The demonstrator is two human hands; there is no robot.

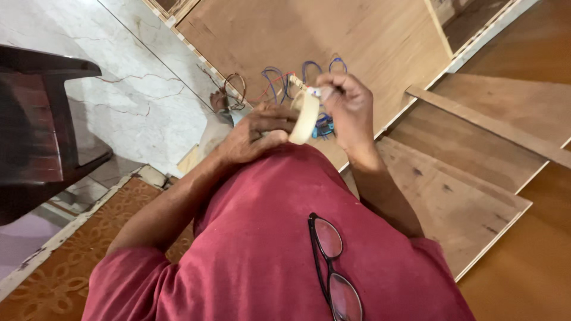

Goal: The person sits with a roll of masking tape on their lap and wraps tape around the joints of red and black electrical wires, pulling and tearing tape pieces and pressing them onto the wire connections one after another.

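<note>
My left hand [257, 135] grips a cream roll of tape [304, 116], held on edge in front of my chest. My right hand [350, 106] pinches a small white piece at the roll's top edge, fingers closed on it. A bundle of blue and red wires [279, 80] with a small blue part [324, 126] lies just beyond and below both hands. Black-framed glasses [333, 267] hang on my red shirt.
Plywood boards [357, 35] lie under the wires, with more boards [464, 178] stepped at the right. A dark wooden chair [41, 125] stands at the left on cracked marble floor [143, 101]. A patterned brown mat [65, 267] is at the lower left.
</note>
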